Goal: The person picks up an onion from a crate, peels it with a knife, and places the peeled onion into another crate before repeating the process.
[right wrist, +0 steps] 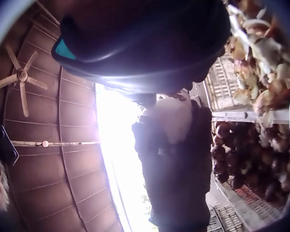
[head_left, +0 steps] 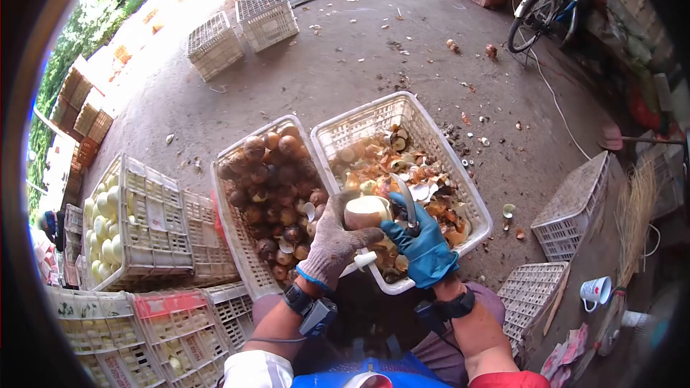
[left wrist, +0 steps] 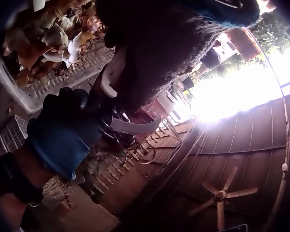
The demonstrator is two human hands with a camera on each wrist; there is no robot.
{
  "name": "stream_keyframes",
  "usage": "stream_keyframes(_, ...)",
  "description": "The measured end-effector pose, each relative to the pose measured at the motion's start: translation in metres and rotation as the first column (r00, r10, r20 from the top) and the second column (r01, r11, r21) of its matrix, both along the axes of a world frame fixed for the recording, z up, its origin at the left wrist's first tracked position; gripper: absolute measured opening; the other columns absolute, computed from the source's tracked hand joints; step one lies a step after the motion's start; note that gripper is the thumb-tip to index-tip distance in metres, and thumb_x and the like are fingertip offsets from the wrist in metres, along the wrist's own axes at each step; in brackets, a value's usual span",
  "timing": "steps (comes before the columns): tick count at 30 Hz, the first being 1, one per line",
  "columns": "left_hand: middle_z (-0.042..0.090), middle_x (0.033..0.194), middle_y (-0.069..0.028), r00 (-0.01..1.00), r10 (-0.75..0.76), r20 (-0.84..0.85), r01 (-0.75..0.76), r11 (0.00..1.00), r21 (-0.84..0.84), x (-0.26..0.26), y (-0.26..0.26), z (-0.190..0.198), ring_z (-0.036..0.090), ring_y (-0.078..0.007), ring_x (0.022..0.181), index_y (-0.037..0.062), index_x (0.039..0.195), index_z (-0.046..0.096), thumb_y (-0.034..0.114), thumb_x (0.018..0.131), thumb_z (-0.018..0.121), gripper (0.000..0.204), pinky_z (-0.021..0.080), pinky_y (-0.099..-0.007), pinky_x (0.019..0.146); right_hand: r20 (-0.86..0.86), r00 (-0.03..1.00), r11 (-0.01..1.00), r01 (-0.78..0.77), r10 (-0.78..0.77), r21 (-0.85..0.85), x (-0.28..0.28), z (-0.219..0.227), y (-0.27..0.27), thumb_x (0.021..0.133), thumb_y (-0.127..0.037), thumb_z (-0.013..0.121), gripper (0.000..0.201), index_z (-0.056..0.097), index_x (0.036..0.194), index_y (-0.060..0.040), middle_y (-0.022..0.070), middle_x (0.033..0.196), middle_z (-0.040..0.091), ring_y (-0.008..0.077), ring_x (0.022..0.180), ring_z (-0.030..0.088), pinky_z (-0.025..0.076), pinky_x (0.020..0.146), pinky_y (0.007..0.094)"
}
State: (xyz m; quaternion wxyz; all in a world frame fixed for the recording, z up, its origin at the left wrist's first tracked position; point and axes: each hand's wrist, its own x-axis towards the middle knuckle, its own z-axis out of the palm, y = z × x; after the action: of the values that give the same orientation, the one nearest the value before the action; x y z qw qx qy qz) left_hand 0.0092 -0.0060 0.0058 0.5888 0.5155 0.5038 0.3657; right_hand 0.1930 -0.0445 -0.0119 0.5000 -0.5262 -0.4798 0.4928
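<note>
In the head view, my left hand (head_left: pixel 332 244), in a grey knitted glove, holds a round root (head_left: pixel 368 213) with brown skin and pale cut flesh. My right hand (head_left: pixel 425 248), in a blue rubber glove, grips a knife with a curved metal blade (head_left: pixel 407 197) beside the root. The left wrist view shows the pale blade (left wrist: pixel 135 127) projecting from the blue glove. White flesh of the root shows between both hands in the right wrist view. Below them stand a crate (head_left: pixel 363 118) of peelings (head_left: pixel 424 187) and a crate (head_left: pixel 233 244) of brown unpeeled roots (head_left: pixel 277 187).
Crates of pale peeled roots (head_left: pixel 106 223) stand at the left. Two upturned white crates (head_left: pixel 267 21) sit farther off on the floor. At the right are more crates (head_left: pixel 571 208), a white mug (head_left: pixel 595 290), a straw broom (head_left: pixel 636 208) and a bicycle (head_left: pixel 543 11).
</note>
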Motion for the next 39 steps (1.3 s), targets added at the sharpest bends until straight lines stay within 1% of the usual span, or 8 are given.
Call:
stream_keyframes(8, 0.064, 0.118, -0.0118, 0.939, -0.126, 0.32, 0.162, 0.983, -0.089, -0.009, 0.001, -0.009, 0.065, -0.0175, 0.104, -0.0016, 0.141, 0.05, 0.013, 0.087, 0.065, 0.058, 0.057, -0.0303, 0.088, 0.067, 0.961, 0.943, 0.277, -0.269, -0.183, 0.004, 0.018, -0.002, 0.1, -0.018, 0.072, 0.022, 0.072, 0.114, -0.0014, -0.0034, 0.083, 0.065, 0.0046, 0.069, 0.053, 0.046, 0.062, 0.0263)
stream_keyframes(11, 0.064, 0.117, -0.012, 0.853, 0.143, 0.502, -0.028, 0.973, -0.23, 0.008, -0.007, 0.0, 0.065, -0.017, 0.103, -0.002, 0.139, 0.052, 0.015, 0.088, 0.064, 0.055, 0.057, -0.0313, 0.09, 0.282, 0.889, 0.933, 0.339, -0.36, 0.123, -0.003, 0.024, -0.001, 0.1, -0.016, 0.071, 0.02, 0.071, 0.112, -0.0004, -0.0017, 0.081, 0.065, 0.0047, 0.068, 0.052, 0.047, 0.062, 0.0279)
stream_keyframes(15, 0.052, 0.13, -0.0126, 0.927, 0.038, 0.374, 0.025, 0.986, -0.164, -0.004, -0.005, -0.034, 0.062, -0.0279, 0.121, 0.0006, 0.14, 0.049, 0.021, 0.086, 0.077, 0.064, 0.061, -0.0423, 0.1, 0.332, 0.858, 0.909, 0.305, -0.391, 0.283, 0.001, -0.001, 0.001, 0.1, -0.015, 0.071, 0.019, 0.071, 0.111, 0.0001, -0.0005, 0.08, 0.065, 0.0047, 0.069, 0.052, 0.048, 0.062, 0.0294)
stream_keyframes(18, 0.055, 0.13, -0.0133, 0.814, 0.027, 0.58, 0.1, 0.978, -0.185, -0.005, -0.007, -0.017, 0.062, -0.03, 0.121, 0.0023, 0.14, 0.048, 0.03, 0.083, 0.081, 0.071, 0.058, -0.0474, 0.104, 0.141, 0.894, 0.896, 0.439, -0.426, -0.073, 0.014, 0.028, 0.003, 0.097, -0.02, 0.074, 0.018, 0.07, 0.099, -0.0027, -0.0014, 0.068, 0.062, 0.0062, 0.059, 0.054, 0.044, 0.052, 0.0311)
stream_keyframes(22, 0.056, 0.134, -0.0155, 0.701, 0.028, 0.712, 0.187, 0.957, -0.221, -0.006, -0.006, -0.029, 0.062, -0.0309, 0.124, 0.0027, 0.141, 0.047, 0.039, 0.081, 0.085, 0.08, 0.056, -0.0489, 0.106, 0.2, 0.845, 0.86, 0.51, -0.495, -0.028, 0.029, 0.004, 0.01, 0.098, -0.021, 0.074, 0.019, 0.069, 0.097, -0.0027, -0.0021, 0.069, 0.062, 0.0068, 0.06, 0.054, 0.045, 0.054, 0.0315)
stream_keyframes(32, 0.058, 0.135, -0.018, 0.835, 0.14, 0.533, 0.042, 0.948, -0.315, 0.004, -0.001, -0.044, 0.066, -0.0282, 0.119, -0.0008, 0.143, 0.044, 0.018, 0.092, 0.077, 0.063, 0.058, -0.0424, 0.105, 0.417, 0.792, 0.867, 0.265, -0.445, 0.422, 0.019, 0.031, -0.004, 0.1, -0.011, 0.069, 0.02, 0.072, 0.116, -0.0013, 0.0112, 0.102, 0.073, 0.0179, 0.087, 0.069, 0.055, 0.077, 0.0342)
stream_keyframes(35, 0.058, 0.135, -0.0173, 0.864, 0.092, 0.495, 0.057, 0.959, -0.278, 0.008, -0.004, -0.039, 0.066, -0.0292, 0.12, -0.0001, 0.143, 0.044, 0.021, 0.094, 0.075, 0.062, 0.059, -0.0427, 0.103, 0.388, 0.799, 0.867, 0.308, -0.46, 0.392, 0.021, 0.04, -0.006, 0.093, -0.007, 0.075, 0.023, 0.073, 0.114, 0.0001, 0.0162, 0.102, 0.076, 0.0277, 0.092, 0.075, 0.058, 0.082, 0.0374)
stream_keyframes(39, 0.058, 0.138, -0.0172, 0.806, 0.041, 0.59, 0.187, 0.929, -0.32, 0.004, -0.007, -0.037, 0.064, -0.0312, 0.122, 0.0018, 0.147, 0.042, 0.028, 0.096, 0.072, 0.064, 0.058, -0.0459, 0.104, 0.343, 0.775, 0.847, 0.487, -0.531, 0.211, 0.04, 0.037, -0.001, 0.097, -0.013, 0.072, 0.022, 0.072, 0.115, -0.0002, 0.0095, 0.092, 0.074, 0.0145, 0.079, 0.069, 0.056, 0.072, 0.0334)
